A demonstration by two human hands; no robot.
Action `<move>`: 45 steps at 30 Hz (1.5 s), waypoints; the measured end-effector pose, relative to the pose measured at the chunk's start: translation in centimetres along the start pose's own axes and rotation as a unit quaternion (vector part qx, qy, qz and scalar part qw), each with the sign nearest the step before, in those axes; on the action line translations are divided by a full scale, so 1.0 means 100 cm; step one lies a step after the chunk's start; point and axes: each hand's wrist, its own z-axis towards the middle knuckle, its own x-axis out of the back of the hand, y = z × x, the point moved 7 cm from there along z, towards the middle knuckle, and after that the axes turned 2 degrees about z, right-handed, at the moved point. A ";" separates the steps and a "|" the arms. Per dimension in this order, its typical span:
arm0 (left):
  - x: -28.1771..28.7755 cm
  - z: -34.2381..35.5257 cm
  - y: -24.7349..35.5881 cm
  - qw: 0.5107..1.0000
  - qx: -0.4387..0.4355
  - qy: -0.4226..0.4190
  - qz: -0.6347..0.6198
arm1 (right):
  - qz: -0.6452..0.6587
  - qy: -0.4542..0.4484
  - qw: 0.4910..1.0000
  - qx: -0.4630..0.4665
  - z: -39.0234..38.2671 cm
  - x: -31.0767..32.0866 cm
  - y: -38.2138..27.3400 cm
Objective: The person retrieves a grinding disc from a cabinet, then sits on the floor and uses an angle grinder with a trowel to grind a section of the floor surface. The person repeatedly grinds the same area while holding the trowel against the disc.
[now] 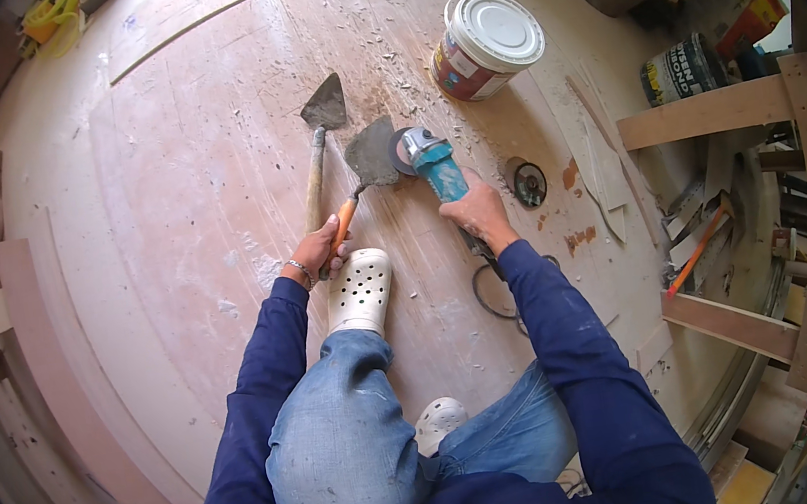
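My left hand (321,250) is closed around the orange handle of a trowel (374,155) with a broad grey blade. In my right hand (481,210) is a teal angle grinder (437,167), its body pointing away from me. The grinder's disc (400,152) is at the right edge of the trowel blade; whether they touch, I cannot tell. A second trowel (325,105), with a pointed blade and a worn wooden handle, lies on the board just beyond my left hand. Part of its handle end is hidden behind that hand.
A lidded white bucket (497,31) stands at the far right. Nearer lies a round black disc (527,182), and a black cord (489,292) loops by my right forearm. Chips litter the wooden board (183,178). Wooden framing (709,112) and a dark tub (681,69) stand at right.
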 end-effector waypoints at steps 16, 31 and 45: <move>0.004 -0.006 0.012 0.989 -0.062 0.049 0.123 | -0.017 -0.059 0.996 0.058 0.039 -0.019 -0.044; 0.000 -0.013 0.015 0.991 -0.049 0.040 0.117 | 0.011 -0.070 0.997 0.033 0.016 -0.017 -0.055; 0.009 -0.007 0.008 0.991 -0.049 0.048 0.112 | -0.005 -0.071 0.996 0.057 -0.002 -0.016 -0.036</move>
